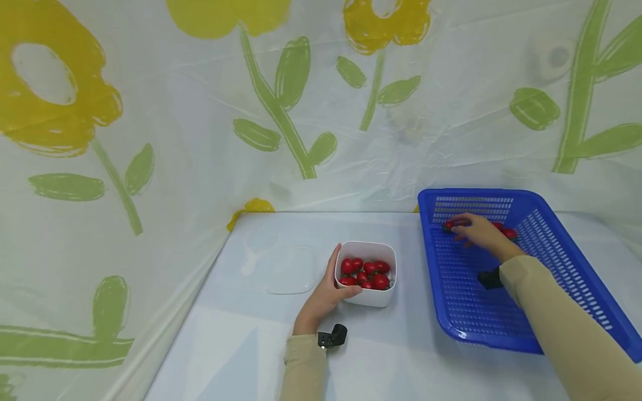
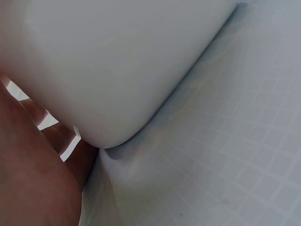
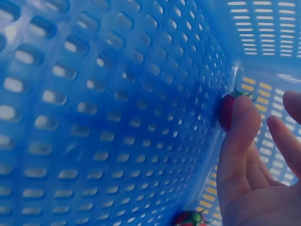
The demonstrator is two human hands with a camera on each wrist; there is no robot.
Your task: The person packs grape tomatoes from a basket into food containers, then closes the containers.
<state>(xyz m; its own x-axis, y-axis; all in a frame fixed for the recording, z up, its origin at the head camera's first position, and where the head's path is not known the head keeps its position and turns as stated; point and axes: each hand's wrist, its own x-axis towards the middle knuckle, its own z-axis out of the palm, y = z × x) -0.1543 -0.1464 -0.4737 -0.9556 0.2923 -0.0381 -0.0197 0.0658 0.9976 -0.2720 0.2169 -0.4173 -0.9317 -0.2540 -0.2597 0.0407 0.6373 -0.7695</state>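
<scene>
A white square container (image 1: pixel 368 298) holding several small red tomatoes (image 1: pixel 379 282) stands on the table. My left hand (image 1: pixel 323 295) grips its left side, the thumb at the front rim and the fingers along the outer wall. In the left wrist view the container's smooth wall (image 2: pixel 117 61) fills the upper left. Over at the right, my right hand (image 1: pixel 478 231) reaches into the blue basket (image 1: pixel 436 289), its fingers spread. One fingertip overlaps a red tomato with a green stem (image 3: pixel 227 113) in the right wrist view, while other fingers stand apart from it.
More tomatoes (image 1: pixel 510 234) lie at the basket's far end, partly behind the right hand. A clear flat lid (image 1: pixel 291 273) lies left of the container. A flower-printed curtain (image 1: pixel 200 111) rises behind the table and along its left side.
</scene>
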